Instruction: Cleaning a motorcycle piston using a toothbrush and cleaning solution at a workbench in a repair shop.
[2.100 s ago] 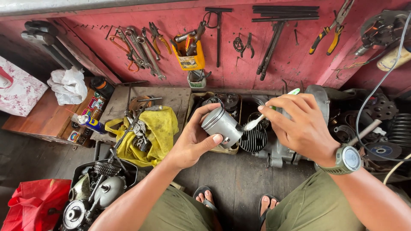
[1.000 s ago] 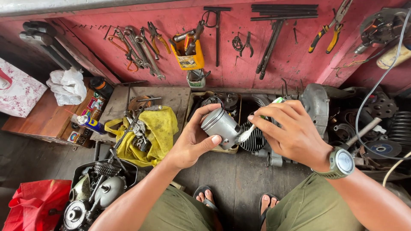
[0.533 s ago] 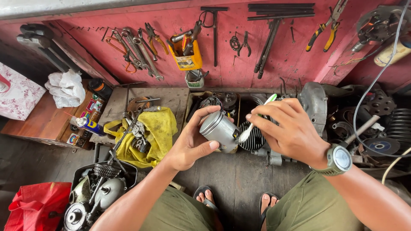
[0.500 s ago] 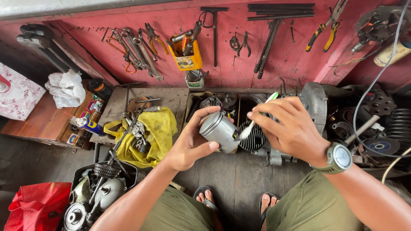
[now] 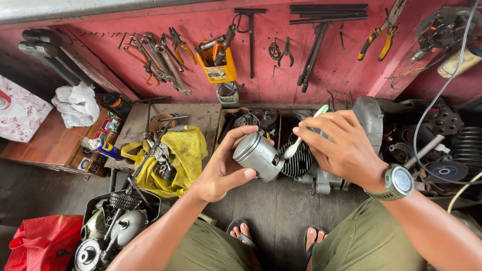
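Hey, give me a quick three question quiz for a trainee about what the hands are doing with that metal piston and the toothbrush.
1. True or false: the left hand holds the metal piston.
2. Which tool does the right hand hold? A) pliers B) toothbrush C) spanner
3. Fill in: the yellow cloth lies to the ____ of the piston in the picture.

Key
1. True.
2. B: the toothbrush has its head at the piston's side.
3. Left.
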